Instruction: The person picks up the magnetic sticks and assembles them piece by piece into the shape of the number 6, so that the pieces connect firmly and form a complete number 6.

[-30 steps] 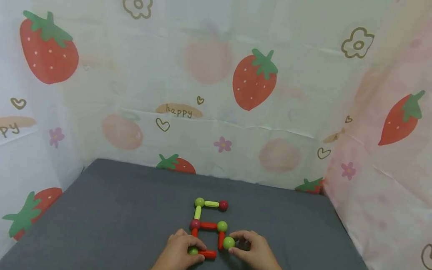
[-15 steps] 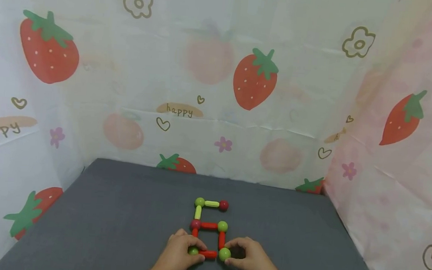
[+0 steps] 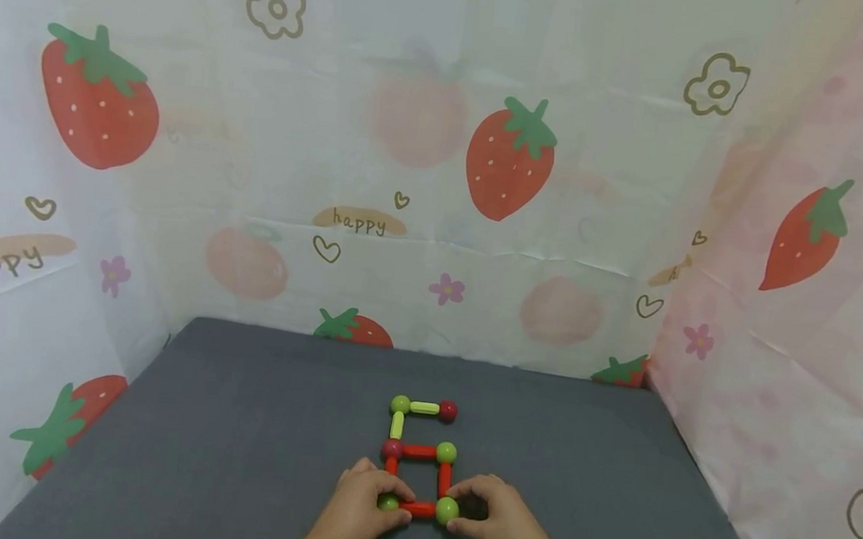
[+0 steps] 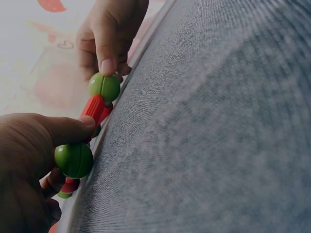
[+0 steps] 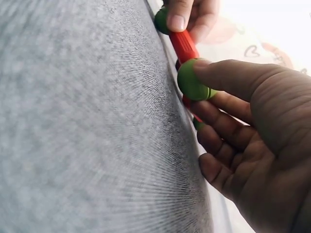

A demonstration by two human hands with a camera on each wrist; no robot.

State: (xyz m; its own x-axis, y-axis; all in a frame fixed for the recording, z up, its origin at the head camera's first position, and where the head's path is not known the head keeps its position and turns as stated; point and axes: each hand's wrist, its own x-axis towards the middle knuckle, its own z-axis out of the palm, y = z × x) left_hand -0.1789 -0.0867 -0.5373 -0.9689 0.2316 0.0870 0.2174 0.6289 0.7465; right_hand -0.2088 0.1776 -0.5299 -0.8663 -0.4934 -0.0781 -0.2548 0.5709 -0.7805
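Rods and balls form an outline like a figure 6 on the dark tabletop. My left hand (image 3: 361,498) pinches the bottom red rod (image 3: 420,510) near its left end, beside the lower-left green ball (image 4: 74,159). Thumb and fingers of my right hand (image 3: 503,512) pinch the lower-right green ball (image 3: 447,510), which touches the other end of that rod. The right-side red rod (image 3: 444,478) runs from this ball up to another green ball (image 3: 446,453). A red rod (image 3: 419,451) joins that one to a dark red ball (image 3: 392,449). My left fingers partly cover the left-side red rod.
Above the red square, a yellow-green rod (image 3: 397,425) leads to a green ball (image 3: 400,404). A second yellow-green rod (image 3: 424,408) ends at a dark red ball (image 3: 447,411). Strawberry-printed curtains (image 3: 438,178) stand behind and beside the dark grey table (image 3: 280,392).
My right hand has brought the green ball down and slightly left to the corner, where it now meets the bottom red rod. My left hand has stayed nearly still.
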